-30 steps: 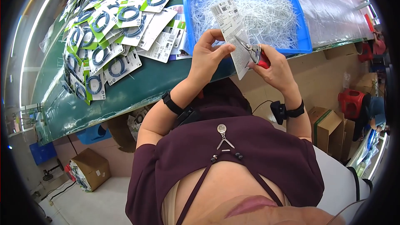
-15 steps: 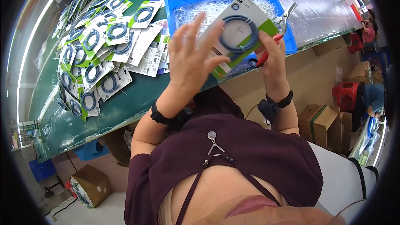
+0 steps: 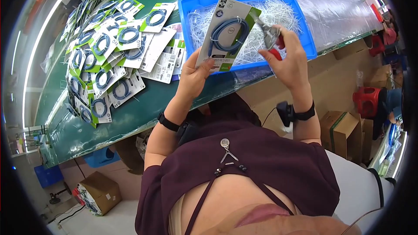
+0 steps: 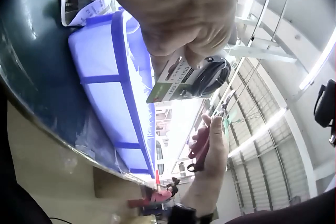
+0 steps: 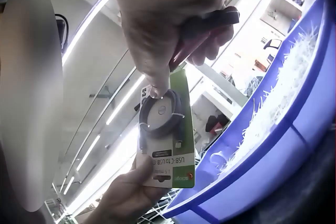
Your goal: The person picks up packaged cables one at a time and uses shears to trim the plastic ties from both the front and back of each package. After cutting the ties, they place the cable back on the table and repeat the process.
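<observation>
A factory-style workshop: left of the blue bin (image 3: 306, 35) of white strips (image 3: 278, 17), carded cables (image 3: 102, 43) heap the green tabletop (image 3: 148, 102); cardboard boxes (image 3: 337, 139) stand below the bin, strip lights (image 4: 317, 61) above.

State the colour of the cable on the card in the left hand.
The cable is greyish blue; it shows best in the head view.

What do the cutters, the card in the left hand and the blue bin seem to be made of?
Cutters: metal at the head, with a silvery shine; red grips, plastic or rubber, unclear. Card: probably paperboard with a smooth printed finish, thin and flat. Blue bin: likely moulded plastic, smooth-looking, with rounded corners.
</observation>
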`<state>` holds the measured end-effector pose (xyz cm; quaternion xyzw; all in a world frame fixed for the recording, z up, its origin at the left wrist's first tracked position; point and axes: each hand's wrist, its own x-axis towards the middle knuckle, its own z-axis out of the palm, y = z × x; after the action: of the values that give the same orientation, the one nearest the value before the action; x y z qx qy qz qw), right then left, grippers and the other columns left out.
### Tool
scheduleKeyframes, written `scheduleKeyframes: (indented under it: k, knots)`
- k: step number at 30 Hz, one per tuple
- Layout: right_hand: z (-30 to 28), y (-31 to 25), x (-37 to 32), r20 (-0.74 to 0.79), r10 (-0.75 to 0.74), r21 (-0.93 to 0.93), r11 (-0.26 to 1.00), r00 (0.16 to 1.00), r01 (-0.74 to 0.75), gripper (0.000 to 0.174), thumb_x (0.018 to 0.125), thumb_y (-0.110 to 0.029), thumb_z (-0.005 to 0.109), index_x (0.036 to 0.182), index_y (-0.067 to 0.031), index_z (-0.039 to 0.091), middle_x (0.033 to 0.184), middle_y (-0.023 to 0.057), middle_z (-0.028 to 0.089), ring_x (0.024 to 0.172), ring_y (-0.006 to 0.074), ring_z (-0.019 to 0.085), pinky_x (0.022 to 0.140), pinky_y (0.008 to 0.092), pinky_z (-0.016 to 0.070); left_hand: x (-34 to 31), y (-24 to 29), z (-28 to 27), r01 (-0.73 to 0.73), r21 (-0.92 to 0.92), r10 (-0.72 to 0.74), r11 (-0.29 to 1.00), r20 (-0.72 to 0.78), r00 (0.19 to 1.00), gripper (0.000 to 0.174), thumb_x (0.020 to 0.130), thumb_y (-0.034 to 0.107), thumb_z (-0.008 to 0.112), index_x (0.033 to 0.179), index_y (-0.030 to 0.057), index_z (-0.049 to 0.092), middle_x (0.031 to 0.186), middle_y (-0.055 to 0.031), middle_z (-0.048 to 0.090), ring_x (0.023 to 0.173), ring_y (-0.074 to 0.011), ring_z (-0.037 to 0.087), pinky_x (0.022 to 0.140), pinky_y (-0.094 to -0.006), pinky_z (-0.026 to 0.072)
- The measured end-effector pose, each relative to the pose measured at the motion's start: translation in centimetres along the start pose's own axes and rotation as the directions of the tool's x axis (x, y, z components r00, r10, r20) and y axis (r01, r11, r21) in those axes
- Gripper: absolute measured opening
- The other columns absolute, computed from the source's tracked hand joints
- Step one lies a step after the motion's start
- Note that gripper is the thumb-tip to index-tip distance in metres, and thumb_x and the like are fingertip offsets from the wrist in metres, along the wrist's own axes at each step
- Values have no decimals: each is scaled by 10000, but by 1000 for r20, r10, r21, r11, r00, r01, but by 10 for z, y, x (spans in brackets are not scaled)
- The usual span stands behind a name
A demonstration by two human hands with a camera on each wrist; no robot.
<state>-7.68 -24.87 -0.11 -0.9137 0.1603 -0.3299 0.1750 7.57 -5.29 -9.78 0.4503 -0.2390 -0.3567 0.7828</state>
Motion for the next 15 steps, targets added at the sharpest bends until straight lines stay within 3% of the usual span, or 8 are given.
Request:
scheduleKeyframes:
  k: [1, 4, 10, 13, 14, 15]
  knots:
    - [-1, -3, -4, -6, 5, 0, 1000, 1000, -5, 567, 769, -273, 783, 1230, -43, 548, 897, 70, 572, 782, 185, 558, 715, 328, 487, 1, 0, -1, -29, 71, 30, 997, -12, 999, 422, 961, 51, 547, 1371, 31, 454, 1162, -95, 614, 1057, -182, 601, 903, -322, 515]
    - [-1, -9, -8, 31, -35, -84, 996, 999, 37, 618, 706, -261, 816, 1223, -42, 557, 879, 94, 554, 768, 219, 553, 713, 336, 480, 3, -1, 2, -101, 42, 101, 994, -2, 995, 417, 961, 53, 551, 1369, 37, 466, 1166, -89, 615, 1041, -167, 594, 895, -308, 507]
    - [4, -12, -9, 76, 33, -23, 999, 997, -31, 607, 709, -262, 814, 1216, -44, 562, 853, 83, 547, 756, 219, 547, 696, 331, 479, 3, -5, -3, -193, 127, 193, 973, 13, 981, 398, 953, 29, 558, 1346, 32, 500, 1175, -74, 616, 1045, -142, 583, 898, -287, 493]
    - [5, -13, -9, 74, 37, -18, 999, 997, -36, 606, 708, -267, 815, 1212, -42, 565, 837, 82, 545, 748, 219, 549, 687, 329, 481, -1, 1, -1, -242, 503, 295, 830, -28, 955, 393, 915, -37, 568, 1303, 22, 544, 1201, -97, 628, 1091, -183, 604, 933, -293, 481]
    - [5, -14, -9, 85, 54, -10, 999, 995, -54, 601, 710, -271, 815, 1206, -39, 568, 836, 83, 549, 741, 222, 552, 683, 326, 482, 0, 3, 1, -246, 504, 298, 828, -24, 954, 393, 915, -37, 568, 1303, 22, 544, 1201, -97, 628, 1091, -183, 604, 933, -293, 481]
    - [5, -16, -10, 95, 71, -2, 997, 993, -71, 595, 713, -275, 815, 1201, -36, 571, 835, 84, 554, 733, 224, 554, 678, 323, 483, 0, 5, 3, -329, 591, 384, 737, 35, 923, 401, 901, -60, 563, 1294, 19, 552, 1215, -109, 626, 1109, -203, 604, 940, -295, 477]
